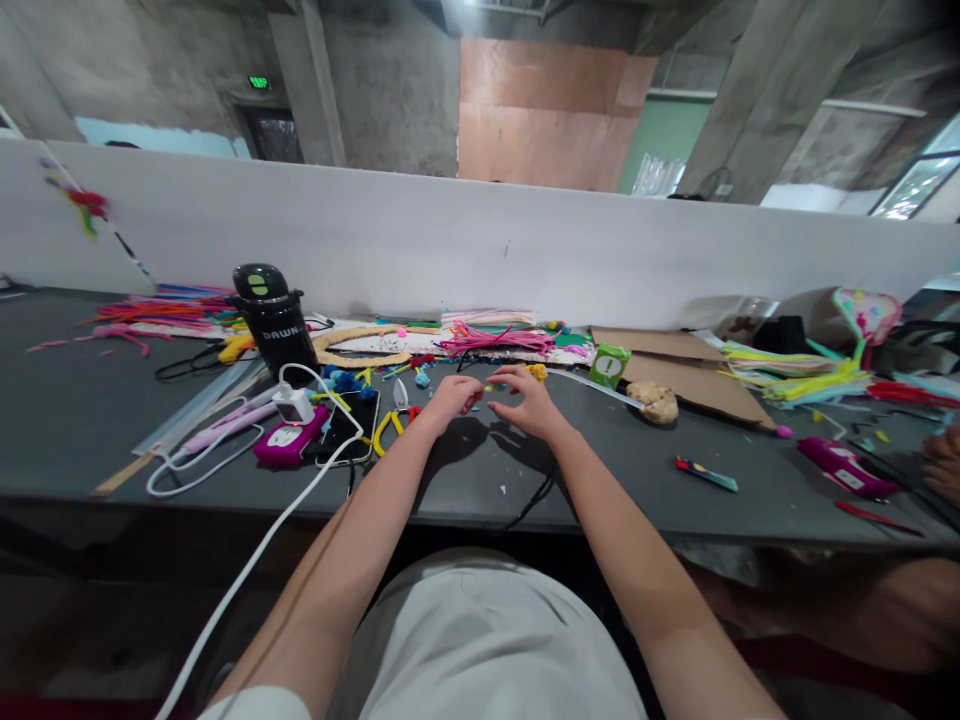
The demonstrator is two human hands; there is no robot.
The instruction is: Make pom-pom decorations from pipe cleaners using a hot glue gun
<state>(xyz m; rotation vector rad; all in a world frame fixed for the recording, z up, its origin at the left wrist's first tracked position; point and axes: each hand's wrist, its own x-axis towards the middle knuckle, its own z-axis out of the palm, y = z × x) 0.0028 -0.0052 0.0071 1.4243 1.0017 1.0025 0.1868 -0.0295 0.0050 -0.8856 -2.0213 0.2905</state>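
Note:
My left hand [456,397] is over the middle of the dark table, its fingers curled together; whatever they pinch is hidden. Facing it, my right hand [525,402] has thumb and fingers apart in a loose curve. A tiny yellow bit [489,388] shows in the gap between the hands, too small to name. Just behind my right hand is an orange-yellow fuzzy piece [537,371]. Left of my left hand lies a cutting tool with yellow handles [388,432]. Pink pipe cleaners [499,341] are heaped beyond both hands.
A black bottle [274,325] stands at left, near a phone [352,430], a magenta power strip [289,440] and a white cable [255,560]. Cardboard [697,375], a green box [609,365] and a utility knife [705,473] lie right. Another person's hand [943,462] is at the right edge.

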